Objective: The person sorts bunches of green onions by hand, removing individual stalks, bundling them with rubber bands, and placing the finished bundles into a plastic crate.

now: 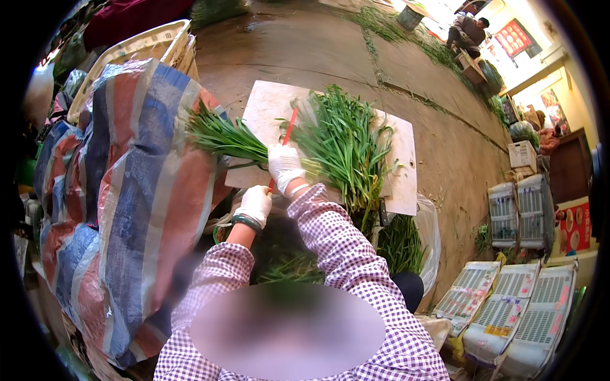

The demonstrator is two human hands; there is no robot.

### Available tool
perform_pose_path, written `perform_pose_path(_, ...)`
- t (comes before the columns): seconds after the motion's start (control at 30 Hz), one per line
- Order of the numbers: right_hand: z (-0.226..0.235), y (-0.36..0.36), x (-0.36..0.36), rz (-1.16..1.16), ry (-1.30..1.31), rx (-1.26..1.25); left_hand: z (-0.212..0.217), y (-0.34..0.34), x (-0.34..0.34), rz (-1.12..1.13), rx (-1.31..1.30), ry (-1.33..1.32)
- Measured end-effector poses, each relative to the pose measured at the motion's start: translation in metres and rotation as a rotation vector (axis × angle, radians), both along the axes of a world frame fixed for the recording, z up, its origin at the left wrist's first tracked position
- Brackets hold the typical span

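A tied-looking bunch of long-leaved greens (232, 138) lies across the left part of a white board (264, 101), leaves to the left and pale stalks to the right. My right hand (284, 163), in a white glove, is closed over its stalk part. A red strip (290, 126) sticks out beyond that hand and shows again below it. Nearer to me, my gloved left hand (254, 206) has its fingers closed at the strip's lower end. Beside my right hand, a large loose heap of the same greens (349, 143) covers the board's middle.
A dark-handled knife (383, 213) rests at the board's near edge. Below are more greens (401, 244) by a clear plastic bag (430, 235). A striped woven sack (136, 165) and a cream crate (136, 47) stand left. White crates (502, 311) line the right; a person (469, 33) sits far off.
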State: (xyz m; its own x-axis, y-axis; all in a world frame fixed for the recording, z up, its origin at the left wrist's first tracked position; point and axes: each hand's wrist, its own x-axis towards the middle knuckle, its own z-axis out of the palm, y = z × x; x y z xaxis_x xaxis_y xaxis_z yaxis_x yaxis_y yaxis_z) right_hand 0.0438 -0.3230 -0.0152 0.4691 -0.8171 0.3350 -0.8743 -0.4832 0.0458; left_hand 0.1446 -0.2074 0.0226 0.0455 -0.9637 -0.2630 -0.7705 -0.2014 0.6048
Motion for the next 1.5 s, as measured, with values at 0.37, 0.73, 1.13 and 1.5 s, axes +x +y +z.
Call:
perform_pose_path(0.37,0.073,0.035,-0.034,0.138,-0.250,0.304,0.005,0.000,0.013,0.005,0.021,-0.018)
perform_pose_path(0.73,0.051,0.047,-0.126,-0.211,-0.998,0.325,0.058,-0.001,0.011,0.071,-0.052,-0.005)
perform_pose_path(1.13,0.029,0.007,-0.104,-0.126,-0.435,0.264,0.053,-0.068,0.005,-0.373,-0.265,-0.443)
perform_pose_path(1.5,0.040,0.008,-0.080,0.044,-0.180,0.202,0.017,-0.084,0.016,-0.505,-0.131,-0.391)
